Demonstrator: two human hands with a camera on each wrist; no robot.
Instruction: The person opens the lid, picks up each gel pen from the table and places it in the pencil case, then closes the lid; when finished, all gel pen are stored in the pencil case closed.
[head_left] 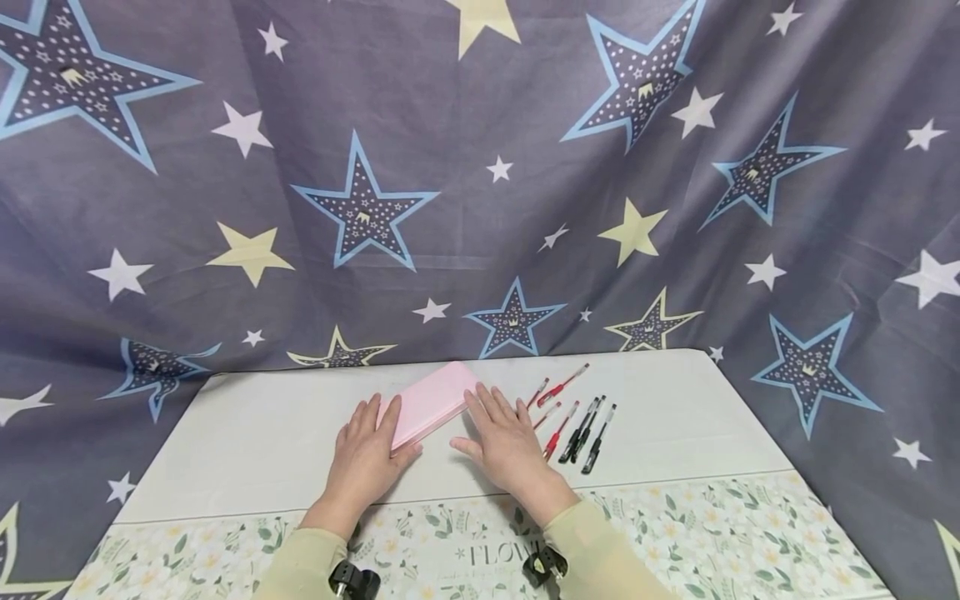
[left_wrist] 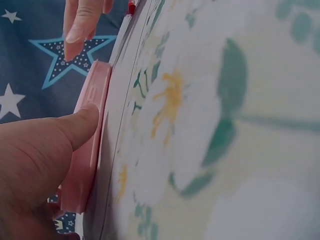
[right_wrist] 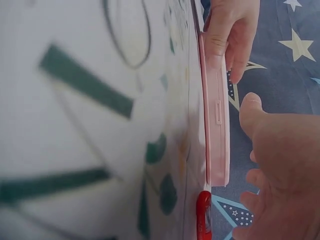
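Observation:
A closed pink plastic pencil case (head_left: pixel 431 402) lies slanted on the white part of the table, a small clasp on its front side (right_wrist: pixel 218 112). My left hand (head_left: pixel 366 458) holds its left end, the thumb (left_wrist: pixel 85 122) against the front side and the fingers over the top. At the case's right end is my right hand (head_left: pixel 504 442), its fingers extended and the thumb apart from the case in the right wrist view. Several red pens (head_left: pixel 557 439) and black pens (head_left: pixel 597 442) lie loose to the right, some partly hidden behind my right hand.
A flowered mat (head_left: pixel 712 533) with lettering covers the near part of the table. Behind and at the sides hangs a dark star-patterned cloth (head_left: pixel 465 225), meeting the table's back edge.

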